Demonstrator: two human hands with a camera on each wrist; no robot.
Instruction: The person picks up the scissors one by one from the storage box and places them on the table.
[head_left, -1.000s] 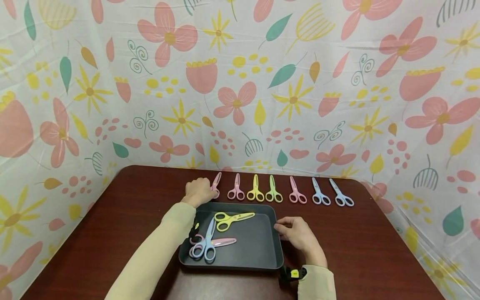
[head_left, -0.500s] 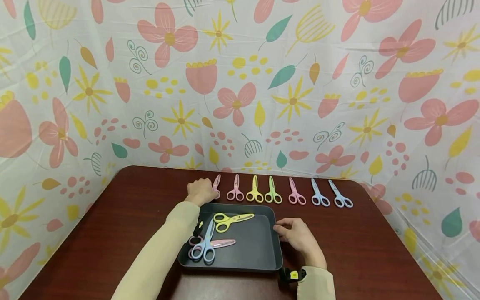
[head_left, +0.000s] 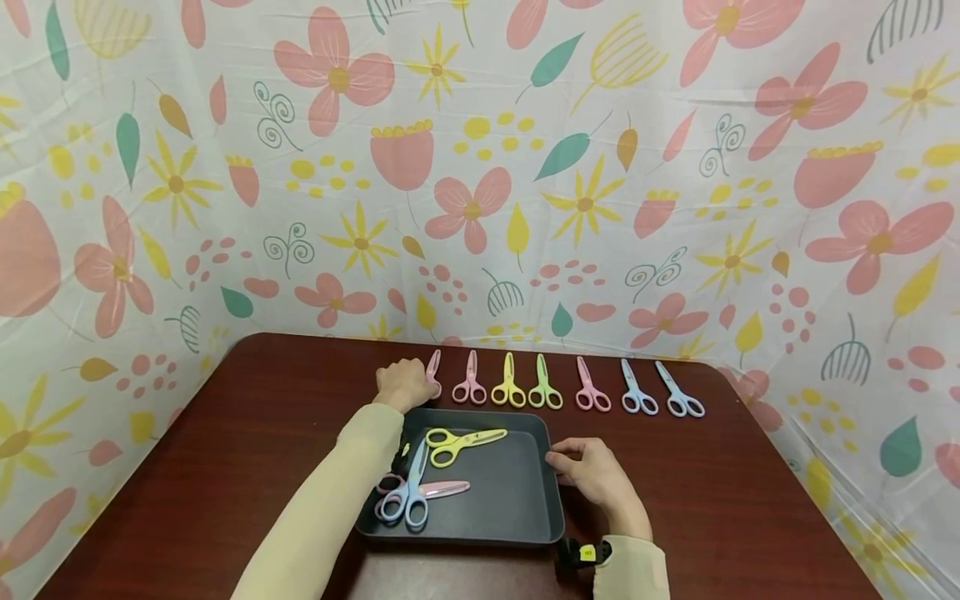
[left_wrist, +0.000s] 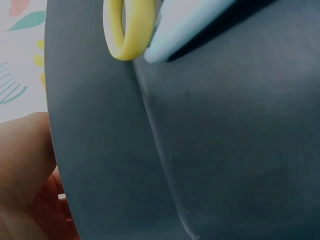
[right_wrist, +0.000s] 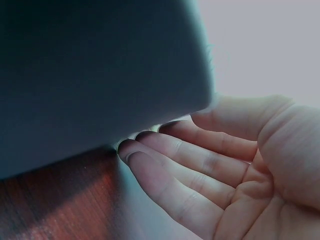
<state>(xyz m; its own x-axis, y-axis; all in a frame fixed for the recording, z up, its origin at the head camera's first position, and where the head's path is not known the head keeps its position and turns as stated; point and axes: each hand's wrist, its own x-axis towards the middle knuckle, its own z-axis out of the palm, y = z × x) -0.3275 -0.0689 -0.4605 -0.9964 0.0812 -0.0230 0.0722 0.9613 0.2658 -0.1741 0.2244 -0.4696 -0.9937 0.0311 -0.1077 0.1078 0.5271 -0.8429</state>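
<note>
My left hand (head_left: pixel 403 385) reaches past the tray's far left corner and grips the handle end of the leftmost pink scissors (head_left: pixel 434 367); its fingertips are hidden. The dark grey baking tray (head_left: pixel 517 532) lies under that forearm. Inside are yellow scissors (head_left: pixel 468 439) and light blue scissors (head_left: pixel 415 492) lying across pink scissors (head_left: pixel 450 488). At the tray's right side, my right hand (head_left: pixel 596 475) holds the rim. In the right wrist view the thumb (right_wrist: pixel 230 116) is at the edge and the fingers (right_wrist: pixel 175 187) tuck beneath it.
Along the table's (head_left: pixel 225 467) back stand more scissors in a row: pink (head_left: pixel 469 390), yellow (head_left: pixel 508 392), green (head_left: pixel 544 393), another pink (head_left: pixel 592 396) and two light blue pairs at the right, including the end one (head_left: pixel 684 403). A flower-print curtain (head_left: pixel 465 283) hangs behind.
The left hand has shifted slightly to the right over the handles of the leftmost pink scissors. The right hand stays at the tray's rim.
</note>
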